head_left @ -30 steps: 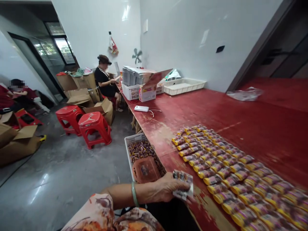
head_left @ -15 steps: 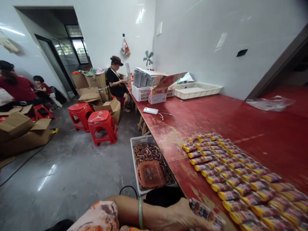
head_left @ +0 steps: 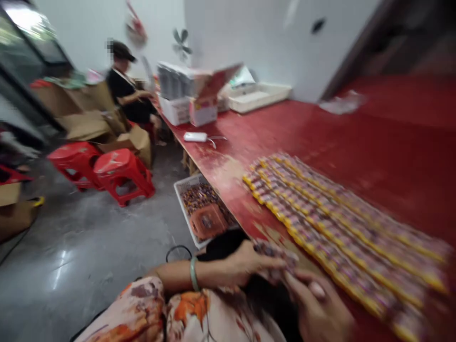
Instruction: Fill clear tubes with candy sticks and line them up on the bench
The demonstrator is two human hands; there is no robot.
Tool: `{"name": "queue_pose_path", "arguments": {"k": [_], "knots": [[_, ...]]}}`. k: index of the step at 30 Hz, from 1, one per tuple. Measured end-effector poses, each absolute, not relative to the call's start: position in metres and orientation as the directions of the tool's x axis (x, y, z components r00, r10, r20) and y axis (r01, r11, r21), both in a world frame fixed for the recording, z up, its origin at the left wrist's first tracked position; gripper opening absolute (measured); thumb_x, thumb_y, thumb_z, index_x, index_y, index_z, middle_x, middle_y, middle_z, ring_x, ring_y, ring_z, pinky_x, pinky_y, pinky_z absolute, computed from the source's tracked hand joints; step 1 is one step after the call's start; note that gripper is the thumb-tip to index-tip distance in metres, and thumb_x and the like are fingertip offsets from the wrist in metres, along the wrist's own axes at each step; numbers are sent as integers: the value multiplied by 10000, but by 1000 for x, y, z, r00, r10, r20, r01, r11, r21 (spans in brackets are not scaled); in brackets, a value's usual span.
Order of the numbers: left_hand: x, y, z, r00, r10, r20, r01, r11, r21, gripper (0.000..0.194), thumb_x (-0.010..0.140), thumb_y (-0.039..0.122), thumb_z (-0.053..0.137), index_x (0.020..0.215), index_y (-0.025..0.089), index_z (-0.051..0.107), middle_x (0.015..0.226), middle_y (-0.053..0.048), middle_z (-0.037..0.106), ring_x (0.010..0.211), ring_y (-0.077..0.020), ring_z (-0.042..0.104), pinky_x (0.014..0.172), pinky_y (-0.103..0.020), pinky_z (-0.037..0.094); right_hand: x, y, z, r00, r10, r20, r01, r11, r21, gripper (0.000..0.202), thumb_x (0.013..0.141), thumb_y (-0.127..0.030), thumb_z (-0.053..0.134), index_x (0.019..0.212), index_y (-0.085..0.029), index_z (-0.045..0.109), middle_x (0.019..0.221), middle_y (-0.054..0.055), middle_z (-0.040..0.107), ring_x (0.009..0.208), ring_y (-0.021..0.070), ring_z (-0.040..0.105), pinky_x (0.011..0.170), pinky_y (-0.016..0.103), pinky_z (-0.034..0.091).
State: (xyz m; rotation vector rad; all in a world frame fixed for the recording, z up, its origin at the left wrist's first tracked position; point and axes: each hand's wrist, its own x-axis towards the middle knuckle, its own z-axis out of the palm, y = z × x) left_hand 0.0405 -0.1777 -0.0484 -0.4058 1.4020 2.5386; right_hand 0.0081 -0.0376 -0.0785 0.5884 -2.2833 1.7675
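Head view, the only feed I've got, and it's blurred. L hand [head_left: 245, 261] has its fingers closed on a small printed packet [head_left: 265, 249], prob. pinched flat b/c that leaves the far end free for R hand [head_left: 320, 304]. R fingers are bent in close by the packet's near end; can't tell if they're gripping or just touching. Both hands meet low, in front of the body, at about the bench [head_left: 374, 156] edge; can't tell if the packet is over the top or short of it.

Yellow-ended packs [head_left: 342, 232] lie in long, tight rows just beyond R hand, ends lined up, prob. so they're easy to count & reach. White crate [head_left: 184, 208] sits below bench level at L side, w/ loose small pieces [head_left: 201, 195] and a brown lid-like thing [head_left: 208, 222] on top; handy for L arm, I'd guess.

Edges: the bench's near edge runs diagonally btwn crate and rows, so R wrist is tight against the front row. Most room is up & back toward the body, plus the red stretch behind the rows. White device [head_left: 195, 137] w/ cable is near the edge, well apart from both hands.
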Motion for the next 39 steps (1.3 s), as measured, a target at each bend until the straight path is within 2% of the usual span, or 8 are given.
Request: {"name": "queue_pose_path", "arguments": {"k": [4, 8, 13, 17, 22, 29, 34, 39], "knots": [[25, -182, -54, -936, 16, -351, -310, -509, 803, 421, 632, 343, 816, 957, 93, 724, 798, -74, 679, 621, -117, 574, 595, -230, 471, 16, -23, -87, -996, -84, 40, -43, 40, -998, 245, 757, -344, 723, 843, -166, 578, 649, -36, 505, 486, 87, 443, 442, 220, 385], [8, -178, -63, -881, -38, -471, -391, -501, 772, 440, 566, 321, 860, 918, 97, 720, 836, -87, 697, 655, -159, 618, 575, -260, 510, 16, -2, -91, -984, -169, -57, 73, -92, -993, 278, 828, -348, 634, 1050, -211, 537, 870, 0, 554, 578, 98, 509, 535, 245, 440], [-2, -164, -61, -872, -5, -489, -418, -510, 752, 471, 522, 305, 882, 911, 108, 704, 806, -61, 701, 629, -154, 623, 540, -250, 509, 41, 19, -77, -979, -158, 126, -151, 155, -976, 280, 938, -298, 460, 1197, -240, 550, 1033, 42, 500, 742, 124, 576, 708, 297, 497], [-9, -148, -59, -888, 19, -460, -390, -563, 729, 423, 525, 288, 881, 855, 116, 681, 772, -36, 694, 626, -154, 633, 587, -273, 538, 50, 25, -67, -903, -172, 394, -429, 417, -801, 325, 925, -190, 475, 1243, -225, 531, 1045, 70, 518, 966, 188, 558, 807, 323, 497], [-7, -131, -50, -885, 91, -456, -417, -591, 690, 348, 568, 262, 861, 828, 132, 670, 763, -19, 688, 626, -128, 632, 596, -229, 537, 48, 28, -68, -785, -170, 596, -571, 571, -590, 334, 890, -90, 481, 1215, -157, 522, 1040, 111, 524, 938, 201, 550, 785, 325, 500], [-11, -119, -44, -802, 39, -596, -525, -522, 672, 426, 442, 211, 889, 794, 180, 650, 737, -16, 690, 581, -177, 631, 501, -270, 552, 44, 30, -57, -702, -213, 680, -537, 786, -308, 260, 872, -95, 419, 1104, -69, 532, 900, 113, 568, 804, 203, 528, 705, 345, 496], [-11, -116, -44, -832, -23, -555, -480, -473, 739, 428, 428, 203, 864, 803, 200, 656, 737, 3, 684, 556, -175, 617, 454, -265, 542, 48, 27, -55, -640, -261, 723, -525, 836, -162, 211, 840, -152, 452, 1008, -59, 539, 795, 89, 554, 710, 208, 524, 564, 330, 446], [-3, -114, -50, -858, -56, -511, -438, -439, 784, 524, 388, 235, 895, 855, 168, 666, 795, 5, 690, 651, -159, 640, 548, -227, 554, 54, 23, -54, -633, -257, 730, -485, 867, -115, 257, 802, -135, 421, 1015, -50, 538, 759, 85, 544, 653, 204, 517, 517, 324, 418]]}}
